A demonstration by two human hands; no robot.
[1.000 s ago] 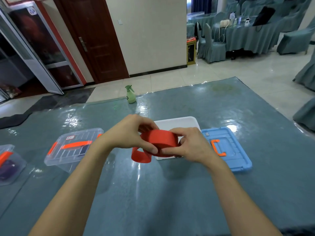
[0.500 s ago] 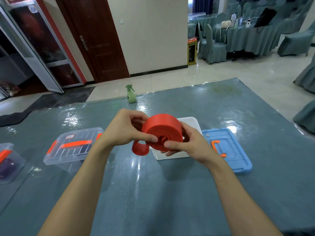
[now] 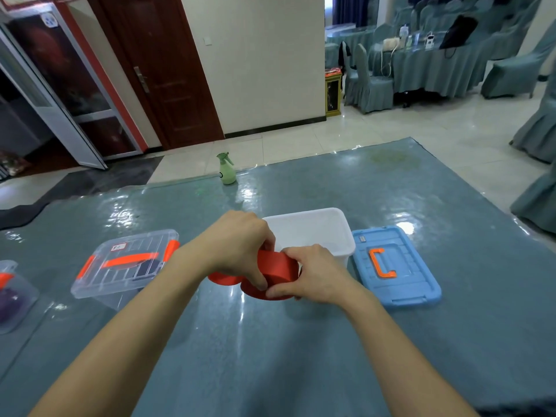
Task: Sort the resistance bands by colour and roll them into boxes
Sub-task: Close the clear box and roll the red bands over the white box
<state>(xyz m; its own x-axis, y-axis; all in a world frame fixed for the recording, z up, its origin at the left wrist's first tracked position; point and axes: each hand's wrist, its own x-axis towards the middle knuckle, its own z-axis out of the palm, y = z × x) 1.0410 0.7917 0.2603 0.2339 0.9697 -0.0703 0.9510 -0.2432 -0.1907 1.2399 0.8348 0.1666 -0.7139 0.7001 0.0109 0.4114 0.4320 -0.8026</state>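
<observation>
Box (image 3: 313, 233) (white) sits behind red band (image 3: 278, 267) held by left hand (image 3: 237, 242), right hand (image 3: 316, 275).

Banquet hall: draped tables (image 3: 436, 66), covered chairs (image 3: 371, 85).

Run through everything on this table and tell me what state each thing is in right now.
Red band: mostly rolled, short tail loose.
Left hand: grips the roll.
Right hand: grips the roll.
White box: open, lid off.
Blue lid: off, lying flat beside the white box.
Clear box: lid on.
Far-left box: lid on, something purple inside.
Spray bottle: upright.
</observation>
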